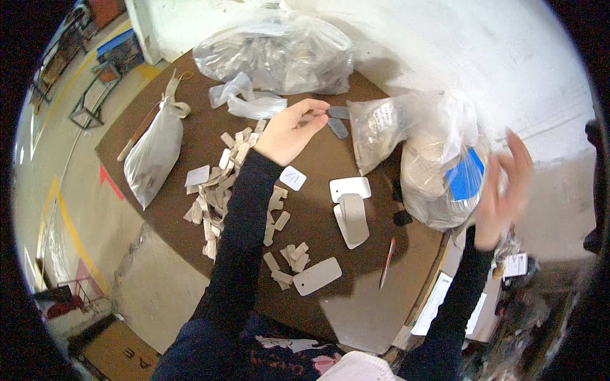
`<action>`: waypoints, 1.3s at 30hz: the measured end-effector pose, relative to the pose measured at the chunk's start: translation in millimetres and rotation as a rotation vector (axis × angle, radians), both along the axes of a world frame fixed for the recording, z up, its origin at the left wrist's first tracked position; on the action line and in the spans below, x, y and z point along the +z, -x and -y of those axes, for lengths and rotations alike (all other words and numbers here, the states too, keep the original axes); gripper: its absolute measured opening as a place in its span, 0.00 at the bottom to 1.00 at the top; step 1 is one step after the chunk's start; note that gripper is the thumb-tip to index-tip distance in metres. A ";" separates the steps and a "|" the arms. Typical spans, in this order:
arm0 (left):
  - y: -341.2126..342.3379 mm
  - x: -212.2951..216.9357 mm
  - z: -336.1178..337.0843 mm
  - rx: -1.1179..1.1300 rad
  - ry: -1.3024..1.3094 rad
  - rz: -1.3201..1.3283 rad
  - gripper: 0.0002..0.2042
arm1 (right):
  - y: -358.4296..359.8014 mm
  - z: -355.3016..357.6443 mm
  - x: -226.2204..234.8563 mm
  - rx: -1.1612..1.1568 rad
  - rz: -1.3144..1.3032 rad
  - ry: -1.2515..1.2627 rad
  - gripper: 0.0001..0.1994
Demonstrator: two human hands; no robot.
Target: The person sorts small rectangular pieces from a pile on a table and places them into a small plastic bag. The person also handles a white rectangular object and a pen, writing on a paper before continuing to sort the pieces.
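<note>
Small pale pieces (222,192) lie heaped left of the larger tags (354,219) on the desk (311,219), probably to keep the kinds apart. The left hand (293,131) has its grip drawn nearly closed, thumb and fingertips at the left end of an upper slip (338,113) (whether pinching it, I cannot tell); a lower slip (337,129) sits just right of the thumb. The right hand (505,190), blurred, looks spread and empty beside the bulging bag (422,171).

On the table (308,219) before you, a pile of pieces (213,197) lies left of the tags (353,219), with a pen (387,263) to their right. A bag (279,57) sits behind; two tabs (337,128) are just right of your left hand (291,133).
</note>
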State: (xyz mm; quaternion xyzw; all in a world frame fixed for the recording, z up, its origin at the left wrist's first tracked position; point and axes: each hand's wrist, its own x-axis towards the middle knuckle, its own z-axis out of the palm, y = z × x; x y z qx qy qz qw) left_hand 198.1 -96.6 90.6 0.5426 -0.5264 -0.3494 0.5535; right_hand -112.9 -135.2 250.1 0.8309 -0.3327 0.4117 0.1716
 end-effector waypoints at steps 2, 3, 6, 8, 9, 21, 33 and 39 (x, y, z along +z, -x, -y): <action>-4.4 -12.7 12.0 0.275 -0.133 0.344 0.15 | 17.0 -56.1 30.3 -0.041 -0.308 0.292 0.08; -8.5 -32.0 18.7 0.466 -0.175 0.545 0.15 | 23.6 -76.2 36.8 0.022 -0.366 0.309 0.09; -29.6 -80.7 22.5 0.751 -0.324 0.770 0.14 | 42.5 -109.9 44.0 0.140 -0.520 0.334 0.12; -48.0 -87.0 18.4 0.612 -0.514 0.726 0.17 | 48.5 -115.8 43.2 0.185 -0.573 0.314 0.14; -53.7 -87.0 18.3 0.562 -0.537 0.696 0.18 | 50.3 -117.8 45.0 0.197 -0.598 0.310 0.15; -9.9 5.8 7.6 0.352 0.324 0.231 0.13 | 53.3 -135.9 44.3 0.362 -0.637 0.238 0.29; 21.6 48.6 -24.4 0.408 0.543 -0.336 0.07 | -9.0 -78.1 -232.7 0.011 -0.193 -0.674 0.38; -13.3 69.4 -70.0 0.491 0.701 -0.502 0.06 | -11.1 -62.3 -206.9 0.021 -0.190 -0.960 0.31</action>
